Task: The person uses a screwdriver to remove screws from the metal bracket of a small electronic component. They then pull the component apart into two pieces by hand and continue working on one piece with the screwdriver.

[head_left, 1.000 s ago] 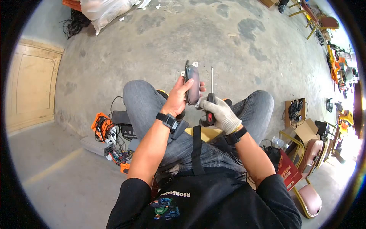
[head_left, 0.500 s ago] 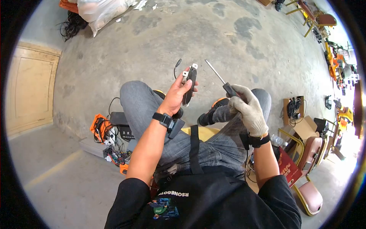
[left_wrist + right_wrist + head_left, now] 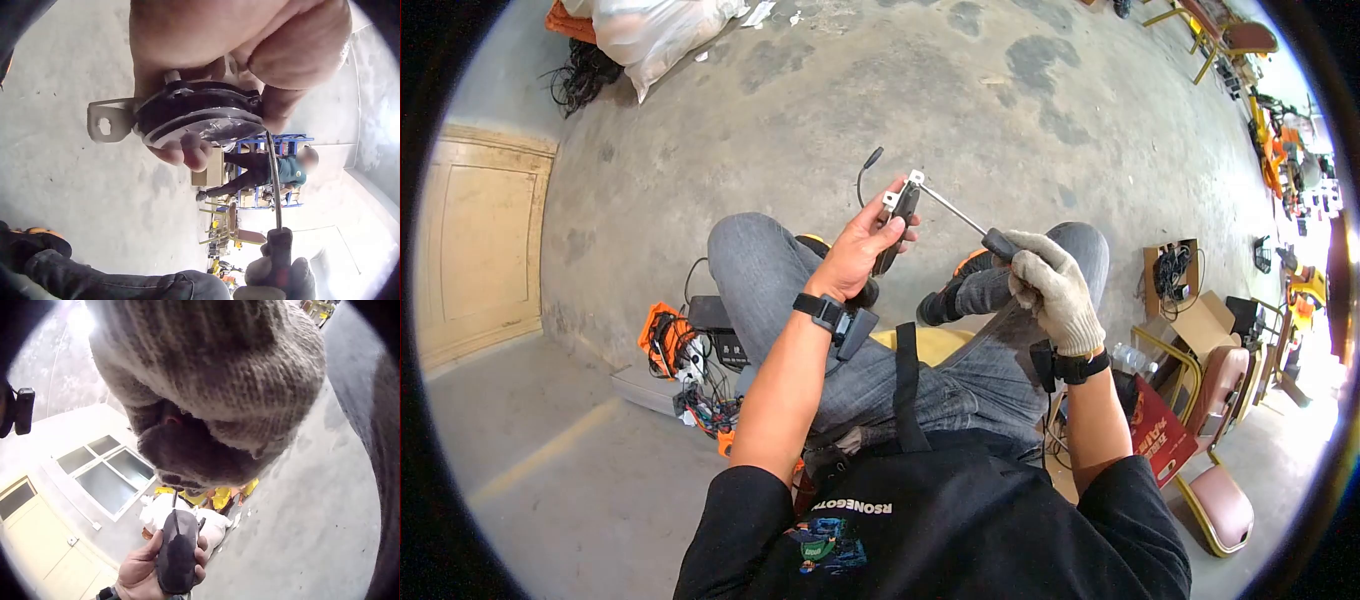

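Note:
My bare left hand (image 3: 855,255) grips an oval lamp (image 3: 896,235) with a dark housing, thumb on one side and fingers round the other. In the left wrist view, a metal tab with a slotted hole (image 3: 104,125) sticks out from the lamp's housing. A short black cable (image 3: 872,158) ending in a plug rises behind the left fingers. My right hand (image 3: 1055,290), in a knitted glove, holds a screwdriver (image 3: 1000,244) by its black and red handle. The metal shaft slants up and left, its tip right at the lamp's upper end. The glove hides much of the handle in the right wrist view.
Crossed legs in jeans (image 3: 760,270) lie below the hands. A tangle of wires (image 3: 710,400) and an orange bag (image 3: 662,340) are at left. Cardboard boxes (image 3: 1200,335) and chairs (image 3: 1220,400) stand at right. Another person (image 3: 275,169) shows in the left wrist view.
The lamp has turned from lens up to edge-on. My right hand moved away to the right with the screwdriver, which swung from upright to slanting, and its tip came to the lamp's upper end.

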`<action>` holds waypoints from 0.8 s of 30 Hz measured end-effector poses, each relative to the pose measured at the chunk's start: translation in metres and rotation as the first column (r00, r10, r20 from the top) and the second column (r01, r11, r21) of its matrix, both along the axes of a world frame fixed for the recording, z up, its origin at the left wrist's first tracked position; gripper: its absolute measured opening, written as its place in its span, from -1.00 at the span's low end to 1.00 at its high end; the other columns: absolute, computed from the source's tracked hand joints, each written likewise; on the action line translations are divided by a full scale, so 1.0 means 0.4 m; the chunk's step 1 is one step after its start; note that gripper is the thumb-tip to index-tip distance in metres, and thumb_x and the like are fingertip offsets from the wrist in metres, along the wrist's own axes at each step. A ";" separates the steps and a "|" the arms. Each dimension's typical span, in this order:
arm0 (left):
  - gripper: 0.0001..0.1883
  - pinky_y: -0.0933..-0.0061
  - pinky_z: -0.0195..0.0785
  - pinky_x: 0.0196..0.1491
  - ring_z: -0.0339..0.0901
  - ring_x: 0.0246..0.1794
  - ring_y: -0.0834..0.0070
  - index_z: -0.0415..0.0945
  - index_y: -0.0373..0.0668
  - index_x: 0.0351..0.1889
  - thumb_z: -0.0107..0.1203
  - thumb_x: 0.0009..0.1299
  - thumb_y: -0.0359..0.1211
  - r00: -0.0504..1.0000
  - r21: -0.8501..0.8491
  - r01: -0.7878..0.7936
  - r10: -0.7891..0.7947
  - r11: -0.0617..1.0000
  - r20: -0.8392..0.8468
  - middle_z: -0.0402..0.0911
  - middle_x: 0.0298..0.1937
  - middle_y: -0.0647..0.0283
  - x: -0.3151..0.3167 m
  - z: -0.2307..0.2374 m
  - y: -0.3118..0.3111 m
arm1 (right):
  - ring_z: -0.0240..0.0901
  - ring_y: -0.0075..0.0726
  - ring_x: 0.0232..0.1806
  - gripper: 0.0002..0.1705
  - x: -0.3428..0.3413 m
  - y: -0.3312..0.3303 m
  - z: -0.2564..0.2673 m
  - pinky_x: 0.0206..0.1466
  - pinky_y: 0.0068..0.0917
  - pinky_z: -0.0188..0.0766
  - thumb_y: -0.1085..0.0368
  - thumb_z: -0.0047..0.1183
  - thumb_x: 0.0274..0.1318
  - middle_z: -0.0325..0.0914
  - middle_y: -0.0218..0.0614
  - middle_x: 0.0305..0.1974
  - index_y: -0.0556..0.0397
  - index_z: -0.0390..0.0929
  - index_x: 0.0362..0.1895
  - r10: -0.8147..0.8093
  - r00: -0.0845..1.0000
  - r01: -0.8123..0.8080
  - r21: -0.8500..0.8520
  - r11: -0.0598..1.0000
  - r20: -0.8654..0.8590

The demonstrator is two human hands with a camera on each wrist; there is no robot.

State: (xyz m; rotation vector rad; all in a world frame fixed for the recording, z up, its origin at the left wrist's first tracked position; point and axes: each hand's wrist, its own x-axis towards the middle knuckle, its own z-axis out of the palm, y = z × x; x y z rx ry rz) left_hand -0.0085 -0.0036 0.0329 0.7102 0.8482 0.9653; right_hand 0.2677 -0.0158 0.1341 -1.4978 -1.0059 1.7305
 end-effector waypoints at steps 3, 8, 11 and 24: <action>-0.30 0.43 0.43 0.06 0.57 0.03 0.45 0.08 0.04 0.59 0.12 0.54 -0.20 1.000 0.013 0.027 -0.027 1.000 -0.003 0.58 0.14 0.21 0.000 -0.004 0.001 | 0.28 -0.67 -0.55 -0.57 0.002 0.000 -0.002 -0.49 -0.68 0.20 0.30 0.02 0.27 0.48 -0.45 -0.47 0.25 0.54 0.16 0.010 1.000 -0.010 -0.012 1.000 -0.002; -0.31 0.43 0.42 0.06 0.57 0.08 0.44 0.10 0.05 0.58 0.12 0.54 -0.20 0.999 0.025 0.037 -0.036 0.999 -0.019 0.58 0.16 0.23 -0.001 -0.006 0.000 | 0.28 -0.65 -0.55 -0.56 0.004 0.000 -0.006 -0.50 -0.68 0.20 0.29 0.01 0.27 0.52 -0.39 -0.42 0.27 0.52 0.17 -0.002 0.998 0.000 -0.045 0.999 -0.058; -0.32 0.43 0.40 0.07 0.56 0.11 0.43 0.11 0.06 0.58 0.12 0.53 -0.20 0.999 0.026 0.042 -0.041 0.999 -0.033 0.58 0.19 0.24 0.000 0.008 -0.001 | 0.28 -0.65 -0.57 -0.56 0.002 0.002 0.003 -0.55 -0.67 0.18 0.27 -0.02 0.29 0.55 -0.32 -0.36 0.28 0.50 0.17 -0.050 0.993 0.041 -0.085 0.996 -0.107; -0.35 0.46 0.34 0.07 0.49 0.04 0.53 0.17 0.06 0.56 0.12 0.54 -0.24 0.986 0.070 0.094 -0.084 0.993 -0.141 0.56 0.15 0.31 -0.010 0.004 -0.005 | 0.36 -0.63 -0.49 -0.62 0.015 -0.001 -0.005 -0.50 -0.65 0.26 0.30 0.00 0.31 0.53 -0.36 -0.35 0.24 0.51 0.12 0.082 0.993 -0.086 0.043 0.995 0.088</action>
